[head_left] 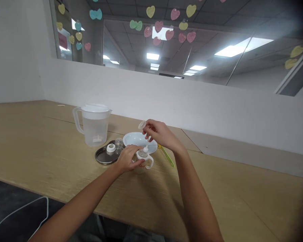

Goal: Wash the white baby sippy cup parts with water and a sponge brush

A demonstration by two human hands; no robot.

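With the left hand (128,158) closed around its side, steadying a handled bottle (142,154) upright on the bench (78,183). In the right hand (155,130), pinching a straw piece (146,148), lower end at the open mouth, so apparently not seated; contents unclear. To the left, on a dark tray (104,162), a white collar (111,148) and clear cap (118,144), both off the bottle. Beyond, a lidded pitcher (95,129), fill uncertain, and a pale bowl (131,137), partly hidden.
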